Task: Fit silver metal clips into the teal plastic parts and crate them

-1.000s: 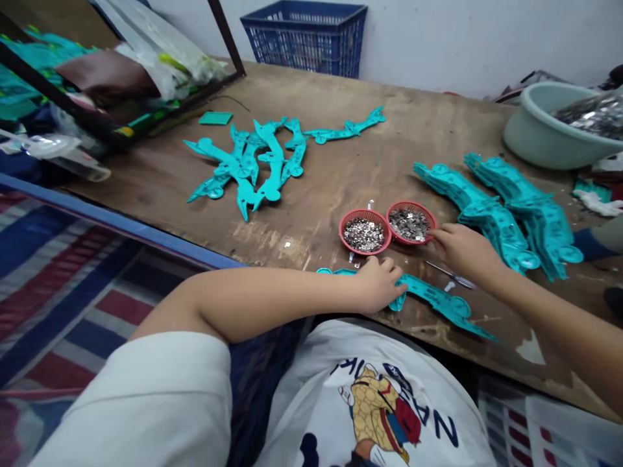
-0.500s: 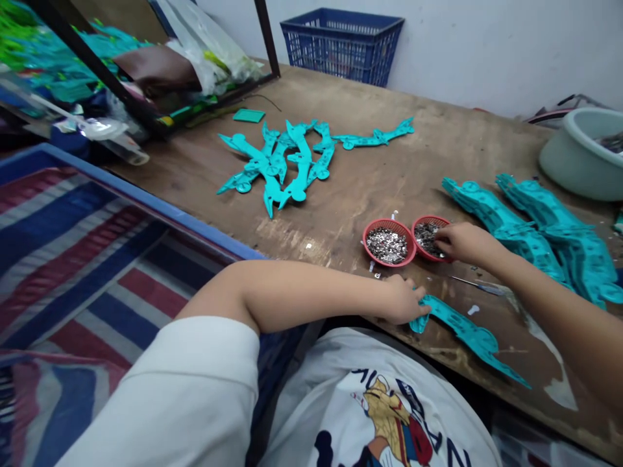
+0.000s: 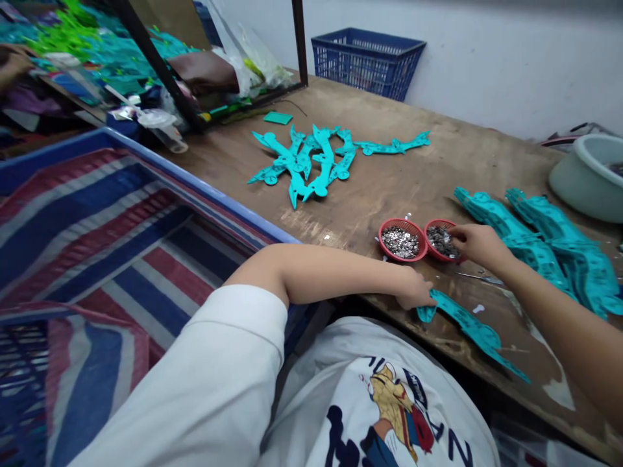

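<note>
My left hand (image 3: 415,289) is closed on the near-left end of a long turquoise plastic part (image 3: 470,327), which lies along the front edge of the table. Over the right-hand red basket (image 3: 442,258), my right hand (image 3: 479,245) has its fingers pinched together at the small dark metal pieces (image 3: 439,239). Whatever those fingertips hold is too small to make out. Touching that basket on its left is another red basket (image 3: 382,245), filled with shiny small metal pieces (image 3: 400,242). A thin screwdriver-like tool (image 3: 481,279) and a small white piece (image 3: 479,309) lie near the turquoise part.
Several turquoise parts lie loosely joined or overlapping (image 3: 321,175) farther back. Stacked turquoise parts (image 3: 559,227) and a pale tub (image 3: 586,178) stand right. A blue crate (image 3: 367,65) is by the wall. A striped-lined bin (image 3: 160,194) adjoins the table. Another person's hand (image 3: 14,68) shows far left.
The view has swung slightly left, so things appear farther right. My left hand still holds the turquoise part's end, and my right hand stays at the right-hand red basket.
</note>
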Available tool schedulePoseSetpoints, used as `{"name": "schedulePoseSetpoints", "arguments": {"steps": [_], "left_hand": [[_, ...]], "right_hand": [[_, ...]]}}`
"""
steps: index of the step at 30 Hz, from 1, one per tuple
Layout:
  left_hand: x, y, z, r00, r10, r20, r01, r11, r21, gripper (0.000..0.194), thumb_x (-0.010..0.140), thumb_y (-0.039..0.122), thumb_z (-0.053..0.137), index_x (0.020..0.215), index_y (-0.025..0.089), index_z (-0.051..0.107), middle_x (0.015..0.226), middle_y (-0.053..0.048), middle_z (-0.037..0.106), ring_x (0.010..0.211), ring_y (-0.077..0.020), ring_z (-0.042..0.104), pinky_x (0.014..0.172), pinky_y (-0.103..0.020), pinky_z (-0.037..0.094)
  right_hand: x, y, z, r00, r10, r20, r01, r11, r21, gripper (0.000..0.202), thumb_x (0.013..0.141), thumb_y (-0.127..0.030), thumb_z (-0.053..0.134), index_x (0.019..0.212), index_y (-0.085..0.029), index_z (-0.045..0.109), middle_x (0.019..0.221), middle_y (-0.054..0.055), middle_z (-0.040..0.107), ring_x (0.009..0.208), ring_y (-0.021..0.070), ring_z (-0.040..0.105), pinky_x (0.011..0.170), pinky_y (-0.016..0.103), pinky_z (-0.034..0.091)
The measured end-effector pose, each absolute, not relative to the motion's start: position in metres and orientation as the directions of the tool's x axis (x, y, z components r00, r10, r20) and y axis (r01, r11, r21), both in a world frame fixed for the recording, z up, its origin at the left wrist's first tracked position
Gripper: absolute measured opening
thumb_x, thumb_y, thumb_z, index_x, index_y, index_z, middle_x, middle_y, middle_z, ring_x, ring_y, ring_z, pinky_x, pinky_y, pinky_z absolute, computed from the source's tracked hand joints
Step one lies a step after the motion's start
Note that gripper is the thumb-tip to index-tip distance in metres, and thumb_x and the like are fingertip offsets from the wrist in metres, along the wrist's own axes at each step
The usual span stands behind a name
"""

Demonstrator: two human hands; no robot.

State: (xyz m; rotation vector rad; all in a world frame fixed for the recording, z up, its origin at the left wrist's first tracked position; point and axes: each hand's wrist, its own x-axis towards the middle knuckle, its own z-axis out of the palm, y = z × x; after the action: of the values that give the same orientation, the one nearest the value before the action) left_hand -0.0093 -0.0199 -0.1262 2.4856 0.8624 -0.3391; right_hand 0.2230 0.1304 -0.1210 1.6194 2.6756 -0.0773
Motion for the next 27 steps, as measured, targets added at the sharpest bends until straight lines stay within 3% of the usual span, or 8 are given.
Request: {"name": "schedulePoseSetpoints", "arguments": {"steps": [5, 11, 17, 21, 27], "left_hand": [[-0.009, -0.017, -0.125, 0.764, 0.525, -0.376, 0.644, -0.658, 0.391, 0.087, 0.063, 0.017, 0.089, 0.147, 0.041, 0.095, 0.177, -0.010, 0.078, 0.156, -0.0507, 0.075, 0.123, -0.061, 0.068], [-0.009, -0.015, -0.121, 0.763, 0.510, -0.397, 0.643, -0.654, 0.398, 0.087, 0.063, 0.018, 0.089, 0.147, 0.040, 0.094, 0.175, -0.009, 0.080, 0.158, -0.0509, 0.074, 0.127, -0.062, 0.067], [-0.009, -0.014, -0.121, 0.764, 0.494, -0.415, 0.639, -0.667, 0.383, 0.087, 0.063, 0.018, 0.088, 0.147, 0.039, 0.095, 0.182, -0.009, 0.077, 0.164, -0.0519, 0.072, 0.131, -0.063, 0.065], [-0.010, -0.014, -0.122, 0.768, 0.485, -0.419, 0.632, -0.679, 0.373, 0.087, 0.064, 0.019, 0.088, 0.149, 0.039, 0.095, 0.184, -0.009, 0.076, 0.164, -0.0519, 0.072, 0.134, -0.064, 0.064], [-0.010, -0.013, -0.125, 0.778, 0.461, -0.426, 0.613, -0.703, 0.359, 0.094, 0.068, 0.017, 0.088, 0.159, 0.038, 0.092, 0.192, -0.010, 0.069, 0.171, -0.0528, 0.069, 0.139, -0.066, 0.062]], "right_hand": [[0.226, 0.129, -0.126, -0.567, 0.823, -0.031, 0.823, 0.567, 0.007, 0.043, 0.116, -0.020, 0.066, 0.139, -0.015, 0.102, 0.135, 0.019, 0.096, 0.123, 0.0378, 0.095, 0.107, 0.040, 0.071], [0.223, 0.132, -0.132, -0.565, 0.811, -0.152, 0.815, 0.577, 0.054, 0.034, 0.108, -0.019, 0.075, 0.130, -0.016, 0.101, 0.117, 0.014, 0.097, 0.106, 0.0330, 0.093, 0.092, 0.036, 0.065], [0.222, 0.133, -0.130, -0.595, 0.796, -0.108, 0.799, 0.601, 0.030, 0.035, 0.116, -0.019, 0.068, 0.129, -0.016, 0.100, 0.135, 0.019, 0.095, 0.124, 0.0338, 0.091, 0.105, 0.036, 0.065], [0.224, 0.130, -0.130, -0.567, 0.816, -0.113, 0.819, 0.573, 0.029, 0.034, 0.117, -0.019, 0.066, 0.129, -0.017, 0.098, 0.123, 0.017, 0.096, 0.113, 0.0335, 0.092, 0.096, 0.035, 0.064], [0.230, 0.130, -0.133, -0.548, 0.825, -0.138, 0.830, 0.557, 0.035, 0.034, 0.117, -0.023, 0.066, 0.131, -0.017, 0.097, 0.126, 0.017, 0.096, 0.115, 0.0334, 0.092, 0.096, 0.036, 0.063]]}}
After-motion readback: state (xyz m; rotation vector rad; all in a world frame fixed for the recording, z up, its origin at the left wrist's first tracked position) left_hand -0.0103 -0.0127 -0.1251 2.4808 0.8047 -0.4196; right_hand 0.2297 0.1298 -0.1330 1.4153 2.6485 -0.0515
